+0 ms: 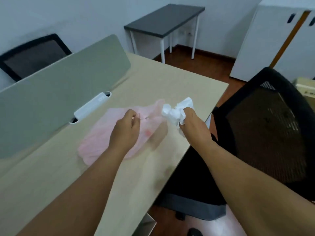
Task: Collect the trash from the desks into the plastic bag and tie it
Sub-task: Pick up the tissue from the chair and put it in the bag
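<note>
A thin pink plastic bag lies flat and crumpled on the light wooden desk. My left hand hovers over the bag's upper part, thumb and forefinger pinched at its edge. My right hand is to the right of the bag, closed around a wad of crumpled white paper. The paper touches the bag's right corner. The image is blurred by motion.
A grey divider panel runs along the desk's left side, with a white cable cover at its foot. A black mesh chair stands close on the right. A dark side table, another chair and white cabinets lie beyond.
</note>
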### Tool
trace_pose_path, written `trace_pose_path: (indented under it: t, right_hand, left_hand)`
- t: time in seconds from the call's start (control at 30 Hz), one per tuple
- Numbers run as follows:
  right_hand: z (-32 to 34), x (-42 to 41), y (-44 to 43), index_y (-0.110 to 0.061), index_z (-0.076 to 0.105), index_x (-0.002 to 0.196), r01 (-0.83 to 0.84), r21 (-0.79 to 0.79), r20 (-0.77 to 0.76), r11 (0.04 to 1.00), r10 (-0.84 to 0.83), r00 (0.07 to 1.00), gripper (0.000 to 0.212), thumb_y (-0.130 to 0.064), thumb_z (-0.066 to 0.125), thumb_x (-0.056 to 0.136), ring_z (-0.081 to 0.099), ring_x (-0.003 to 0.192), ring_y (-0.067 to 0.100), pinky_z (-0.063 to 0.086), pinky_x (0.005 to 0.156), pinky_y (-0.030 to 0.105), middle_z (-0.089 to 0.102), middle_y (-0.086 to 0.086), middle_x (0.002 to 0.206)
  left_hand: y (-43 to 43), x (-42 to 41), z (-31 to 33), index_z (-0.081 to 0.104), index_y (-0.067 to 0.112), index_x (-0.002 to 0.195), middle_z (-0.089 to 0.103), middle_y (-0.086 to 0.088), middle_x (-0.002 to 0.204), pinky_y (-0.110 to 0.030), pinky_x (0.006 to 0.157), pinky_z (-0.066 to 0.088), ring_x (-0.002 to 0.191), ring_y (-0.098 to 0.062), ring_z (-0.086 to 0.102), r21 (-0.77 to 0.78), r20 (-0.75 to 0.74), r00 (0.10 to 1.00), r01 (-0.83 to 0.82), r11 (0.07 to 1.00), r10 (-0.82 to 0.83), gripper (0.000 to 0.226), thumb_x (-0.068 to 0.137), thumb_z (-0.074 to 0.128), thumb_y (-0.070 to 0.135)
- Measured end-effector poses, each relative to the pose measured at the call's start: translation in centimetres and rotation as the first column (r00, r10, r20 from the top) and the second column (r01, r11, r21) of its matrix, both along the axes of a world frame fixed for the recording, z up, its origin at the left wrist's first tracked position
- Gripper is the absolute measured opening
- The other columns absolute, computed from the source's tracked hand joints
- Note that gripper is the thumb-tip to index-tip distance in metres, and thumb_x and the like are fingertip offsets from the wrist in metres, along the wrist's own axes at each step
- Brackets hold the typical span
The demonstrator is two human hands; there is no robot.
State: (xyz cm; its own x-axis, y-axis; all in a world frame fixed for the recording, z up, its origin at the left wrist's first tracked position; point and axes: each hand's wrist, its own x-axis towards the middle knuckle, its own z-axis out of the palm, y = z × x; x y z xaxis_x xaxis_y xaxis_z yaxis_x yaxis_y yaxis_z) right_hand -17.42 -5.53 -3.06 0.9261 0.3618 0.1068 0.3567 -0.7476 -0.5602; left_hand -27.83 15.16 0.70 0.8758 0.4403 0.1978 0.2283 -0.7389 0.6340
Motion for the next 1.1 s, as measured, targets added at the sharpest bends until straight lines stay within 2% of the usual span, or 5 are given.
trace_pose_path:
  t: [0.27,0.5,0.77,0.93,1.1]
  right_hand:
    - [3.1,-3.8,6.4,-0.005,0.052,0.098,-0.343,-0.179,0.194,0.922,0.375,0.906,0.016,-0.009,0.054,0.083,0.035,0.047,0.029,0.017,0.042,0.029,0.037,-0.002,0.072]
    - [2.7,-9.6,16.2,-0.006,0.05,0.118,-0.622,-0.225,-0.004,0.75,0.638,0.77,0.028,-0.014,0.043,0.093,0.049,0.078,0.025,0.022,0.066,0.032,0.054,0.009,0.094]
    - [1.5,-10.9,22.6,-0.031,0.019,0.151,-0.55,-0.183,-0.179,0.815,0.522,0.834,0.064,-0.039,0.047,0.094,0.032,0.14,0.028,0.036,0.109,0.041,0.025,0.005,0.157]
    - [1.5,-11.4,17.7,-0.031,0.015,0.154,-0.549,-0.22,-0.173,0.806,0.522,0.835,0.066,-0.038,0.048,0.098,0.039,0.136,0.026,0.039,0.105,0.038,0.025,0.008,0.158]
    - [3.6,-11.0,11.9,-0.027,0.035,0.146,-0.44,-0.419,0.025,0.794,0.494,0.869,0.054,-0.036,0.05,0.095,0.047,0.117,0.031,0.044,0.091,0.042,0.046,0.011,0.134]
  left_hand:
    - [5.8,-5.1,4.0,0.048,0.027,0.077,0.045,0.017,0.048,-0.029,0.049,0.029,0.044,-0.005,0.037,-0.179,-0.01,0.997,-0.082,0.981,0.081,0.027,0.099,0.044,0.043]
    - [8.1,-9.5,5.5,0.05,0.029,0.077,0.049,0.017,0.05,-0.025,0.048,0.031,0.044,-0.004,0.038,-0.194,0.038,0.991,-0.117,0.974,0.126,0.026,0.1,0.043,0.038]
    - [10.3,-11.8,5.9,0.054,0.03,0.08,0.056,0.012,0.058,-0.015,0.042,0.033,0.045,-0.004,0.04,-0.227,0.094,0.979,-0.158,0.961,0.183,0.023,0.099,0.043,0.038]
    - [9.6,-10.8,6.7,0.052,0.025,0.08,0.06,0.011,0.056,-0.031,0.055,0.044,0.049,-0.009,0.058,-0.287,0.116,0.974,-0.153,0.946,0.193,0.034,0.092,0.051,0.056]
    - [8.1,-7.7,7.0,0.05,0.026,0.081,0.054,0.006,0.072,-0.029,0.054,0.032,0.062,-0.014,0.047,-0.079,-0.001,1.0,-0.02,0.997,0.02,0.03,0.085,0.067,0.051]
